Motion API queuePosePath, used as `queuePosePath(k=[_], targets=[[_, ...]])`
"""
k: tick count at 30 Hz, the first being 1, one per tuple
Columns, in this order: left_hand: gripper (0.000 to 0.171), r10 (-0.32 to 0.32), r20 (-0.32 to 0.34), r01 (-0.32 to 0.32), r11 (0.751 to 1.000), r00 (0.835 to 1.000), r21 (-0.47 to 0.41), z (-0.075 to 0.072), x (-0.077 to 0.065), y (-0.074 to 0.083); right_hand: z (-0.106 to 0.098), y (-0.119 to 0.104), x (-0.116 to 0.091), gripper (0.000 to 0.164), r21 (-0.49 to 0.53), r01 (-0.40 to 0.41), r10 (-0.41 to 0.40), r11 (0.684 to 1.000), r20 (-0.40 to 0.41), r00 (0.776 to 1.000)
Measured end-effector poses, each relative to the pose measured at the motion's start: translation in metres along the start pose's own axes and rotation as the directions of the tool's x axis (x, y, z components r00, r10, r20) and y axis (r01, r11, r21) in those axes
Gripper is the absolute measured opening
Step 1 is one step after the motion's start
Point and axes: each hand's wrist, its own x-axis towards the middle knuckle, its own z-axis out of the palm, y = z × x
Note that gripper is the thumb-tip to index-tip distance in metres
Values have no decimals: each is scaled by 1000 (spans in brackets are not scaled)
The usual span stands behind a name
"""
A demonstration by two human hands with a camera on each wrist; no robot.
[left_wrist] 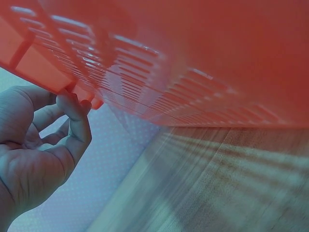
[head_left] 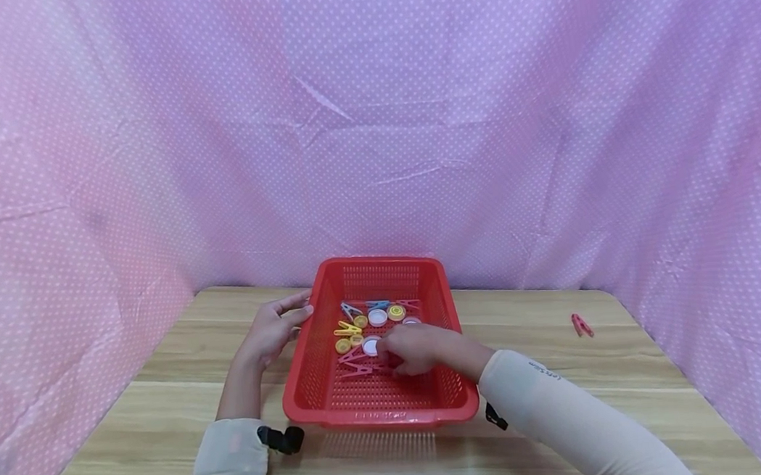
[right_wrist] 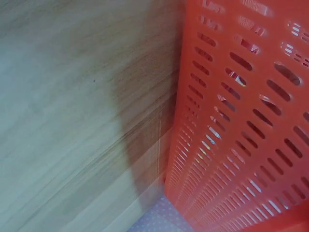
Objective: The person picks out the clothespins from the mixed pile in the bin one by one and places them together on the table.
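Note:
A red plastic basket [head_left: 381, 415] holds pink, yellow and blue clothespins and several bottle caps. My left hand [head_left: 272, 335] grips the basket's left rim, its thumb and fingers bent at the edge in the left wrist view. Down inside the basket, on the right side, is my right hand [head_left: 413, 348]. Its fingertips point downward beside a white bottle cap [head_left: 370, 346] and a pink clothespin [head_left: 359, 369]. Whether they pinch anything is hidden. Farther back lie a yellow cap [head_left: 396, 312], a blue clothespin [head_left: 377, 304] and a yellow clothespin [head_left: 347, 329].
A single red clothespin [head_left: 581, 325] lies on the wooden table [head_left: 530, 323], to the right of the basket. Pink dotted cloth [head_left: 376, 158] hangs behind the table and at both sides. In the right wrist view the basket's slotted wall fills the right part.

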Motion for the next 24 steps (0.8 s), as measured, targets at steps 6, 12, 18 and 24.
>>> queuePosePath(k=[6,12,18,24], targets=[[50,-1,-1,1,1000,1000,-4,1,-1,0,-1,-1,-1,31,35,53,-53,998,1,999],[51,-4,-1,4,1000,1000,-18,0,-1,1,-1,-2,-2,38,56,66,-67,996,25,997],[51,3,13,-3,1000,1000,-15,1,-3,2,-3,-3,-6,40,100,31,-32,994,7,999],[51,2,10,-2,1000,1000,-12,1,-3,2,-7,-2,-9,41,87,12,-10,996,-29,1000]])
